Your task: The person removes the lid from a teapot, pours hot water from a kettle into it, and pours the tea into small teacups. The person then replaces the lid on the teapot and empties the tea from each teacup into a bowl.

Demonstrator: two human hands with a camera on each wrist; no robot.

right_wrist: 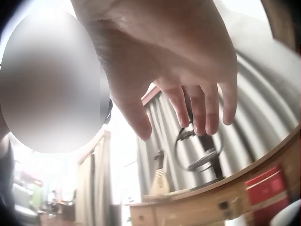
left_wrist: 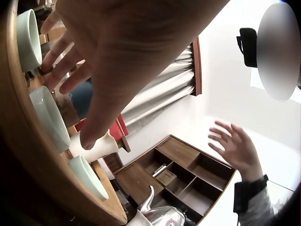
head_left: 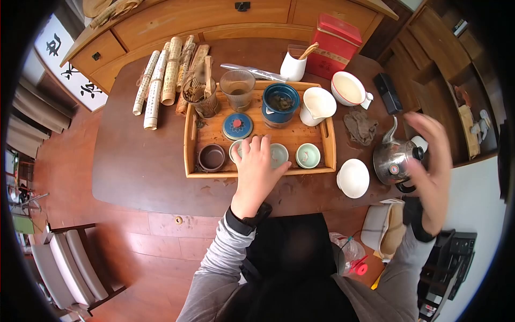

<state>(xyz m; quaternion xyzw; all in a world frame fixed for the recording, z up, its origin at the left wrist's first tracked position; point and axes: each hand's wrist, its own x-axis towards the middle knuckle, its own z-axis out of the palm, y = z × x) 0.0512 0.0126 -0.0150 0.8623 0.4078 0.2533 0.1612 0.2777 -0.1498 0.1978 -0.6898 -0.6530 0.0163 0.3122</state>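
In the head view my left hand (head_left: pixel 256 169) reaches over the front of the wooden tray (head_left: pixel 188 155), fingers spread above the pale green cups (head_left: pixel 279 155); whether the fingertips touch one is unclear. The left wrist view has the hand (left_wrist: pixel 113 61) beside a green cup (left_wrist: pixel 49 117), its thumb straight. My right hand (head_left: pixel 433 166) is raised around the steel kettle (head_left: pixel 389 158) in the head view, blurred and apart from it. Its fingers hang spread in the right wrist view, where the hand (right_wrist: pixel 174 61) holds nothing.
On the tray stand a blue pot (head_left: pixel 280 112), a blue lid (head_left: pixel 237 126), a white pitcher (head_left: pixel 317 107), a brown cup (head_left: pixel 212 157) and glasses. Beside it are a white bowl (head_left: pixel 353 178), a grey cloth (head_left: pixel 360 127) and a red tin (head_left: pixel 335 45). Scrolls (head_left: pixel 155 94) lie at the back left.
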